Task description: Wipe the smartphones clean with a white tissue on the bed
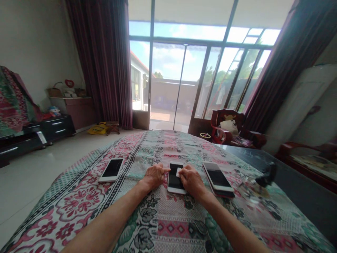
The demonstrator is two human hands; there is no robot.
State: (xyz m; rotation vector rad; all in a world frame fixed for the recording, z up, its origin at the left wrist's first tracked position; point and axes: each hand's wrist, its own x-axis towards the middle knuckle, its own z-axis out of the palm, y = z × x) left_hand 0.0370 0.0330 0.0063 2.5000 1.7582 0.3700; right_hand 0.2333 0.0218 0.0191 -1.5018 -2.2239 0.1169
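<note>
A white smartphone with a dark screen (173,183) lies flat on the patterned tablecloth (173,214) between my hands. My left hand (154,175) rests at its left side; one finger stretches out to touch the phone's edge, and the others are loosely bent. Pinched in my right hand (192,178) is a small folded white tissue (178,172), pressed against the screen. To the left lies another white phone (112,170), screen up. On the right, a larger white-framed device (218,176) lies on top of a dark, reddish-edged one (228,194).
A clear glass dish (254,189) with a dark object (267,175) stands at the right of the cloth. Beyond is a dark glossy tabletop (244,160). A red wooden chair (228,126) stands near the glass doors (179,84), and a yellow bag (98,128) lies on the floor.
</note>
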